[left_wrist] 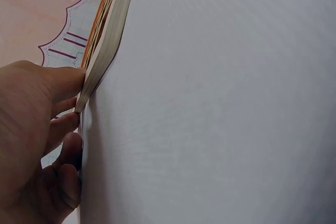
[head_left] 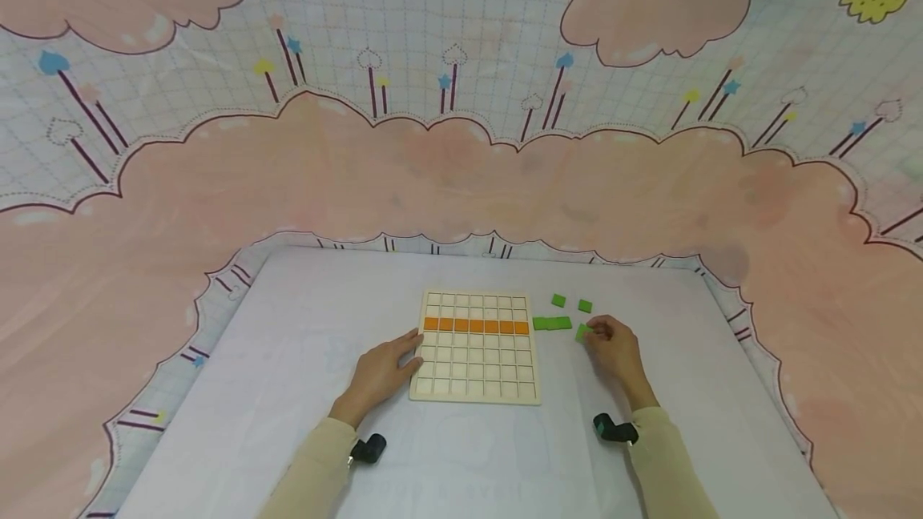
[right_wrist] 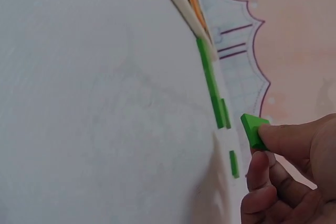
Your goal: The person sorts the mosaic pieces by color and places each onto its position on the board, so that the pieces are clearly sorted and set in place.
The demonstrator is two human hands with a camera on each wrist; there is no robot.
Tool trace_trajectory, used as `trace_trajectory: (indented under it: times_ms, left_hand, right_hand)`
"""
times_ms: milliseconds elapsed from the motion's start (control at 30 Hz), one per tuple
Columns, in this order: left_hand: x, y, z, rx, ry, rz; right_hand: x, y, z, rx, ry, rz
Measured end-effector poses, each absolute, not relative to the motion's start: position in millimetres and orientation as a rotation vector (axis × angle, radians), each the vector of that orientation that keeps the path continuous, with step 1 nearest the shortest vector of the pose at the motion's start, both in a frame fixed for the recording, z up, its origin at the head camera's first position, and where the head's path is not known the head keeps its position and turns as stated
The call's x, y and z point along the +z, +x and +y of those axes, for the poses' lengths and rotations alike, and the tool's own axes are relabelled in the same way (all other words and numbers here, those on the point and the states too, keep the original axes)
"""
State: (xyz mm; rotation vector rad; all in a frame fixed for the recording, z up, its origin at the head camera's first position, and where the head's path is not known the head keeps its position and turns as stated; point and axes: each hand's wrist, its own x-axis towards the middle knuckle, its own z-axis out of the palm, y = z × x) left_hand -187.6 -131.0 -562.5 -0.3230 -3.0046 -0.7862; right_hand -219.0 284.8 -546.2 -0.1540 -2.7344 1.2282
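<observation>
My right hand [head_left: 616, 351] pinches a small green square tile [right_wrist: 253, 129] between thumb and fingers, lifted off the table in the right wrist view. A cream wooden grid board [head_left: 476, 401] lies flat, with a row of orange tiles [head_left: 476, 326] across its third row. Against the board's left edge rest the thumb and fingers of my left hand [head_left: 378, 371]. Several green tiles [head_left: 552, 323] form a short line beside the board's right edge. Behind that line lie two loose pieces, one green tile [head_left: 558, 300] and another green tile [head_left: 585, 306] to its right.
A white tabletop [head_left: 274, 391] carries everything. Patterned cloth [head_left: 461, 191] with clouds rises behind it and surrounds its sides. Dark wrist devices, one at the left cuff [head_left: 369, 448] and one at the right cuff [head_left: 614, 428], stick out inward.
</observation>
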Motion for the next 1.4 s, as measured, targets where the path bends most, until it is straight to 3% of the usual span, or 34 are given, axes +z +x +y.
trace_trajectory:
  times_ms: [500,1400]
  left_hand:
    - [-559,-188,-131,-0.818,-0.31,-3.004]
    - [-562,-187,-131,-0.794,-0.328,-2.99]
  right_hand:
    - [-527,-218,260,1.359,-0.115,-2.7]
    - [-526,-217,188,1.492,-0.027,-2.643]
